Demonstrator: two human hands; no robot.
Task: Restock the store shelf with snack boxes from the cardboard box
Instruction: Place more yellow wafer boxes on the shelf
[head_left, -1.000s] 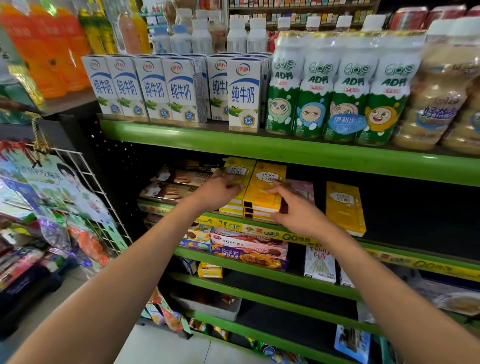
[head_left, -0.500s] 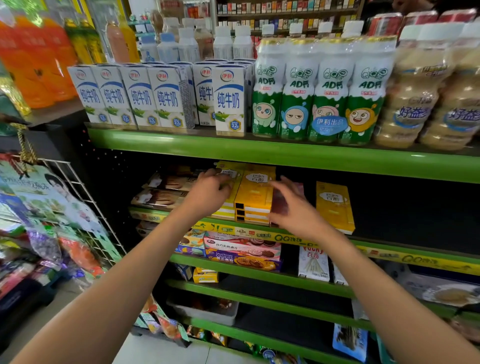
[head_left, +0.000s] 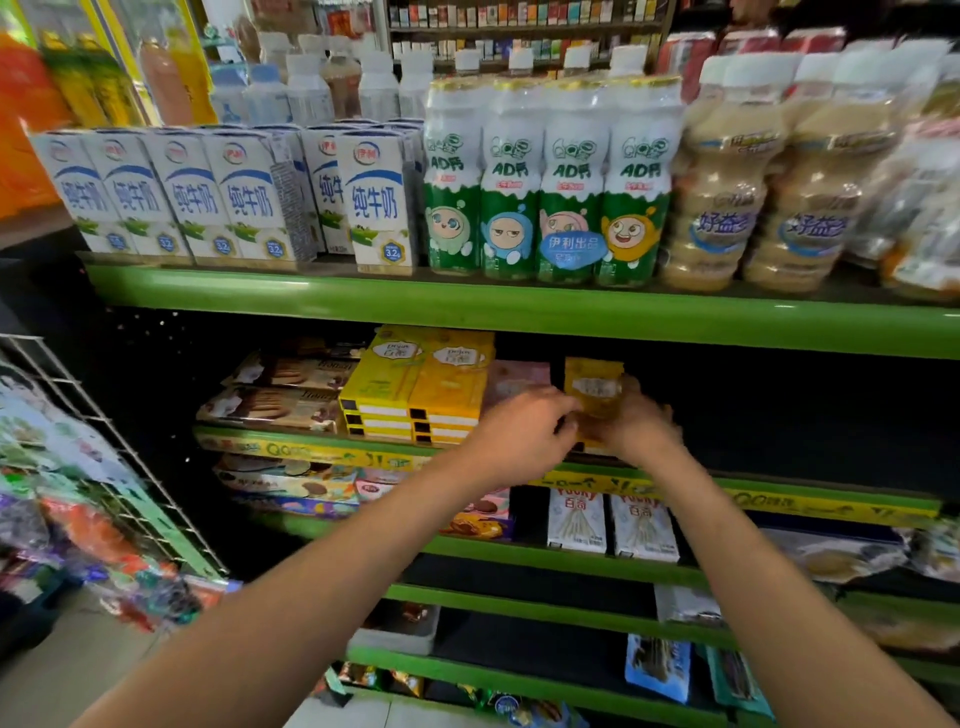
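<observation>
A single yellow snack box (head_left: 594, 384) stands upright on the second green shelf (head_left: 779, 499), blurred by motion. My left hand (head_left: 519, 434) grips its lower left edge, and my right hand (head_left: 641, 428) wraps its lower right side. Left of it lies a pink box (head_left: 519, 376), then two stacks of yellow snack boxes (head_left: 415, 387). The cardboard box is out of view.
Brown biscuit packs (head_left: 275, 400) lie left of the stacks. Milk cartons (head_left: 228, 197) and drink bottles (head_left: 545, 182) fill the shelf above. White stick-snack boxes (head_left: 613, 519) stand one shelf down. A wire rack (head_left: 104, 441) with snack bags hangs at left. The second shelf is dark and bare to the right.
Both hands left the yellow stacks and moved right to the lone yellow box, closing on it. The view shifted slightly.
</observation>
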